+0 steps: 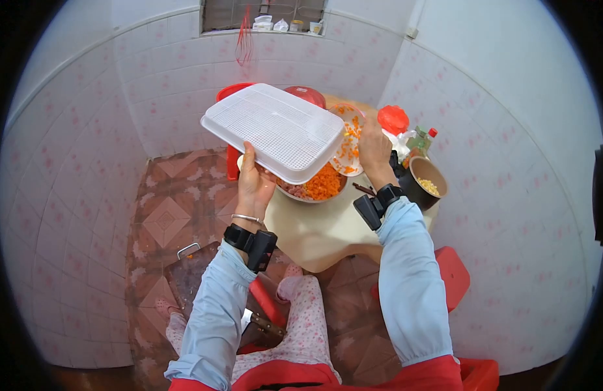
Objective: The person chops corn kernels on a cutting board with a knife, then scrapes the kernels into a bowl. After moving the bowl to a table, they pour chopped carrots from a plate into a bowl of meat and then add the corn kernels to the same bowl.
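My left hand [254,186] is closed on the near edge of a white perforated plastic basket [275,127], tilted above the table. My right hand [375,148] grips the side of a pale, see-through basin [344,159] with bits of carrot stuck to its inside. This basin is tipped beside the basket's right end. Under both, a metal bowl [346,190] holds chopped carrot [323,184] and what looks like pink minced meat [291,189]. The basket hides part of the bowl. My right fingertips are partly hidden.
A dark pot [412,189] with pale yellow chopped pieces stands right on the cream table [308,228], near a green bottle [417,140] and a red lid-like item [393,119]. Red stools [452,277] stand below. On the floor lies a dark board with a metal handle [188,249].
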{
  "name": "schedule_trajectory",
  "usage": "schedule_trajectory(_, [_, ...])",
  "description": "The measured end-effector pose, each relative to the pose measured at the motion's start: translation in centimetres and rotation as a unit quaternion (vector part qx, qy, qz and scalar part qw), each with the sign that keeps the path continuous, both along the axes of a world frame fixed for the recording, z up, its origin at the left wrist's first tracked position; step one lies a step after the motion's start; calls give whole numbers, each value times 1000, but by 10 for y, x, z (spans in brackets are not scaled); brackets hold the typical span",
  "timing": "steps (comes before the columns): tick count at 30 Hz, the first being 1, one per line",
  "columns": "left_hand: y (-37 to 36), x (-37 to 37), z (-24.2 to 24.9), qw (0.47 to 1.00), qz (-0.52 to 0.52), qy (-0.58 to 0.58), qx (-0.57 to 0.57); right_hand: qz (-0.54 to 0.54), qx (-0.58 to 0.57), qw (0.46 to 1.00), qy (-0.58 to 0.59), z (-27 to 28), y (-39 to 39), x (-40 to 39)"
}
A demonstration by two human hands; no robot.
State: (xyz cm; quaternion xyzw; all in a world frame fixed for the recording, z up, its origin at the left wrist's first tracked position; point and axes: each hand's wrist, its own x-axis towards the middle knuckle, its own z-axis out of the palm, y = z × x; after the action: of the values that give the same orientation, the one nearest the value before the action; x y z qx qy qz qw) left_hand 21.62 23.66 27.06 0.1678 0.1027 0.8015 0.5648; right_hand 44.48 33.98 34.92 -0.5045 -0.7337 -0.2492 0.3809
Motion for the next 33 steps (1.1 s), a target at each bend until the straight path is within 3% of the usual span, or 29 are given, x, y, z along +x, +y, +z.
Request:
schedule_trajectory(3, [-10,9,17,1000,15,15,-23,7,9,1000,-2,1,0,0])
schedule_trajectory(7, [-7,8,12,999,17,10,-29,-2,1,999,39,-3,1,1])
schedule_trajectory(13, [4,1,-4,1000,5,23,-10,16,7,1000,11,-10,-3,4])
schedule_trajectory(17, [-15,5,27,998,32,1,-56,-24,-29,997,65,-6,5,15])
schedule_trajectory(20, [3,-22,-4,1000,26,-4,-14,-91,-145,966,192,6,2,37])
schedule_trajectory(23, [-5,-20,3,998,47,-17,-40,-76,-144,951,263,-14,9,75])
schedule_trajectory(25, [-5,-14,0,998,29,-29,-48,-2,-156,929,335,-37,1,104])
schedule_trajectory(27, [-4,-6,-4,998,13,-41,-56,143,-215,821,509,-83,3,141])
schedule_trajectory(29, [-3,6,-7,997,-1,-28,-68,152,-285,740,590,-94,-37,155])
schedule_trajectory(33, [9,26,-27,994,-31,-36,-96,97,-345,709,607,-134,-80,177])
